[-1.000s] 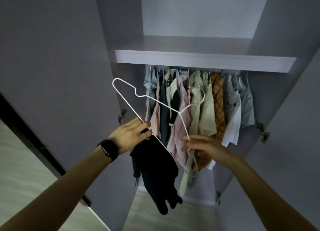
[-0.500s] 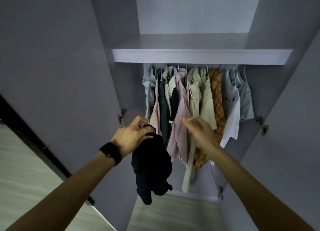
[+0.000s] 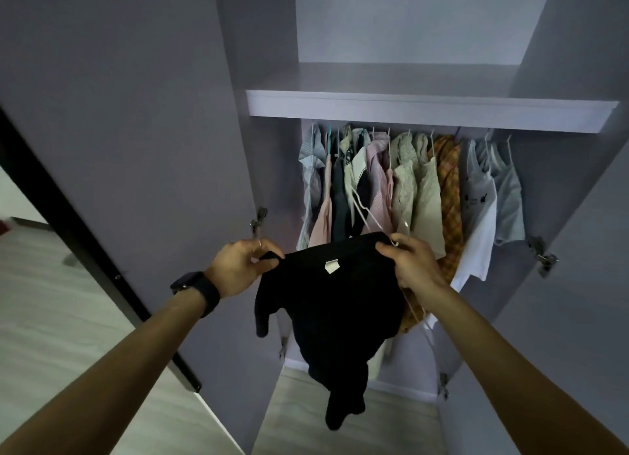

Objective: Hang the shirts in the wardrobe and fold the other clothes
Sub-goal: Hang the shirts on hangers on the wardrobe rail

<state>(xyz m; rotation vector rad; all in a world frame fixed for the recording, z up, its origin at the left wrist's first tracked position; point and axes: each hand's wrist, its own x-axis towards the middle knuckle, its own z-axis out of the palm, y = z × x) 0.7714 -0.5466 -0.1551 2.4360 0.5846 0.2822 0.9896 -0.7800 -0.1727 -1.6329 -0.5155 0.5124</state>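
While both hands are stretching a black shirt out by its top edge, the left hand is pinching one corner; the right hand is gripping the other corner along with a white wire hanger; beyond, hung shirts are filling the open wardrobe.

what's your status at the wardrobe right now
Left hand and right hand both gripping black shirt. Right also pinches white hanger. Rail packed with hanging clothes.
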